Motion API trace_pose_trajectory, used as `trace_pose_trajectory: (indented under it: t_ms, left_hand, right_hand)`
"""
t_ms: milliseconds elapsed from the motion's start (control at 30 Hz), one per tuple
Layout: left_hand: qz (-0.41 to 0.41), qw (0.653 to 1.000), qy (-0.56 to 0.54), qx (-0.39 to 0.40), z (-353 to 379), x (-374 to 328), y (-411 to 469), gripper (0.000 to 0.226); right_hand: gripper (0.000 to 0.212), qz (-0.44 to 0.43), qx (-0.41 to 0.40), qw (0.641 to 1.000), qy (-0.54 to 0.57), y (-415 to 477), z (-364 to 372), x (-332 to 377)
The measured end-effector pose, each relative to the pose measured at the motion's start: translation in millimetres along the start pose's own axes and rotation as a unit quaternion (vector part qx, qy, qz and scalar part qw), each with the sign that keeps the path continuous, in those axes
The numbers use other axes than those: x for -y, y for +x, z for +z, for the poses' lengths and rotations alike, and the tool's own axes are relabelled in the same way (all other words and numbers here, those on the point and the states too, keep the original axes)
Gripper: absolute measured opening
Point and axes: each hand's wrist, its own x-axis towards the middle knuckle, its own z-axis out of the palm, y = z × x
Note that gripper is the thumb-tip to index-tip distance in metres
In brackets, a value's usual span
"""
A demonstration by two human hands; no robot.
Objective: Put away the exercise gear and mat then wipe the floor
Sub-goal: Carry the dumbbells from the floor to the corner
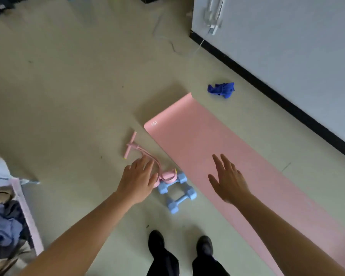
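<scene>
Pale floor (68,96); pink-rimmed basket (26,213) at left holds crumpled clothes (4,226).

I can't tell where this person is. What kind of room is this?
Probably a room at home used for workouts: a pink yoga mat lies unrolled on the floor, light blue dumbbells and a pink pull rope lie beside it, and a basket of clothes stands nearby.

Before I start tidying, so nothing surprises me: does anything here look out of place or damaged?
A blue cloth lies crumpled on the floor beyond the pink mat. The pink pull rope sprawls over one blue dumbbell. Nothing looks spilled or broken.
</scene>
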Motion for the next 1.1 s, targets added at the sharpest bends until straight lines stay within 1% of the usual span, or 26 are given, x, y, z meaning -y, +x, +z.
trace_pose_trajectory:
  t_ms: [67, 133, 267, 367, 467, 567, 667, 733, 800, 867, 900, 933, 1000, 1100]
  left_hand:
    - [0.009, 0.999, -0.026, 0.042, 54, 3, 21, 0.054]
    - [0.013, 0.997, -0.05, 0.055, 121, 6, 45, 0.054]
    - [0.003, 0.991, -0.085, 0.107, 280, 3, 90, 0.059]
    - [-0.001, 0.983, -0.103, 0.152, 389, -7, 119, 0.052]
    - [0.027, 0.977, -0.099, 0.186, 481, -11, 148, 0.05]
    - [0.052, 0.978, -0.084, 0.186, 549, -12, 179, 0.05]
    - [0.031, 0.981, -0.062, 0.181, 599, -10, 212, 0.056]
    - [0.036, 0.985, -0.045, 0.16, 625, -5, 233, 0.062]
    - [0.061, 0.988, -0.039, 0.139, 642, 0, 253, 0.067]
    - [0.067, 0.988, -0.047, 0.132, 655, 1, 271, 0.069]
    - [0.058, 0.987, -0.055, 0.14, 660, 0, 280, 0.071]
    - [0.044, 0.985, -0.067, 0.151, 665, -1, 287, 0.075]
    - [0.015, 0.979, -0.083, 0.186, 671, -3, 296, 0.086]
    - [-0.001, 0.976, -0.058, 0.208, 677, -5, 300, 0.09]
  right_hand:
    - [0.072, 0.041, 0.033, 0.998, 0.032, 21, 51, -8]
    - [0.072, 0.067, 0.061, 0.994, 0.065, 49, 112, -17]
    - [0.071, 0.109, 0.129, 0.977, 0.132, 105, 269, -36]
    - [0.067, 0.151, 0.173, 0.954, 0.191, 135, 378, -44]
    - [0.062, 0.213, 0.221, 0.916, 0.258, 155, 475, -44]
    - [0.06, 0.288, 0.262, 0.856, 0.34, 172, 551, -45]
    - [0.062, 0.361, 0.284, 0.783, 0.419, 189, 605, -44]
    - [0.066, 0.405, 0.272, 0.73, 0.478, 198, 634, -44]
    - [0.065, 0.433, 0.245, 0.662, 0.56, 210, 657, -44]
    - [0.054, 0.449, 0.204, 0.589, 0.64, 224, 670, -45]
    - [0.046, 0.456, 0.182, 0.561, 0.667, 230, 674, -46]
    - [0.035, 0.459, 0.16, 0.541, 0.686, 235, 679, -47]
    - [0.016, 0.455, 0.137, 0.519, 0.71, 239, 687, -48]
    - [0.011, 0.448, 0.135, 0.495, 0.732, 235, 692, -48]
